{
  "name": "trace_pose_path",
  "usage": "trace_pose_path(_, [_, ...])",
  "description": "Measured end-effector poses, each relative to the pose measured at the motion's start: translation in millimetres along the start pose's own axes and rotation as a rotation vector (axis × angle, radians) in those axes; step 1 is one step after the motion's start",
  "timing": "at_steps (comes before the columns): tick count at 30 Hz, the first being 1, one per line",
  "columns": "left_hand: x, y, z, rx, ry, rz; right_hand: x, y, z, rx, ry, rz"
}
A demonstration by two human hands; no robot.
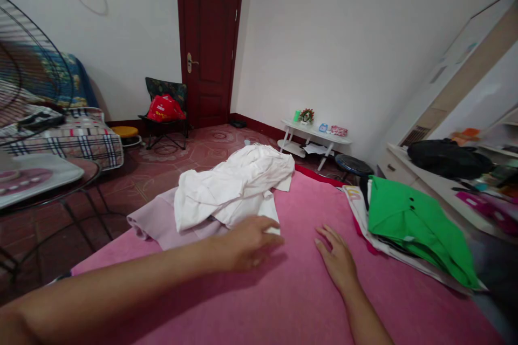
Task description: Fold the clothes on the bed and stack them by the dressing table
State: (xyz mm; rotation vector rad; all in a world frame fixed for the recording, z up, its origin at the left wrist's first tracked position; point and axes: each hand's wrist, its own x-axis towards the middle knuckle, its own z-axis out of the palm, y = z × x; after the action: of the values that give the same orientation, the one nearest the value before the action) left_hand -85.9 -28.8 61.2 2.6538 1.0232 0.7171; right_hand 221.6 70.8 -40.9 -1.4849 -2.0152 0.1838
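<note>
A crumpled white garment [232,186] lies on a pink-covered surface [291,302], partly on top of a pale lilac cloth [156,221]. My left hand [246,242] reaches across to the near edge of the white garment, and its fingertips pinch a corner of that fabric. My right hand [338,259] rests flat on the pink cover with fingers stretched out, holding nothing, between the white garment and a stack of folded clothes topped by a green garment [416,223].
A fan grille [28,64] and a small round table [48,178] stand at the left. A folding chair with a red bag [164,109] sits by the dark red door [208,38]. A low white table [313,135] and a shelf with a black bag [447,159] are at the right.
</note>
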Motion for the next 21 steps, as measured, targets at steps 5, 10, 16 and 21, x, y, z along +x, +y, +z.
trace_pose_path(5, [-44,-61,-75.9,0.366,0.137,-0.311,0,0,1,-0.022,-0.009,-0.008])
trace_pose_path(10, [-60,-101,-95.7,0.222,0.176,-0.423,-1,1,1,-0.027,-0.009,-0.025])
trace_pose_path(16, [-30,-93,-97.8,0.168,0.382,-0.65,-4,-4,-2,0.049,0.02,-0.018])
trace_pose_path(21, [13,-11,-86.0,-0.086,0.552,-0.484,-4,-16,-11,0.378,0.106,0.144])
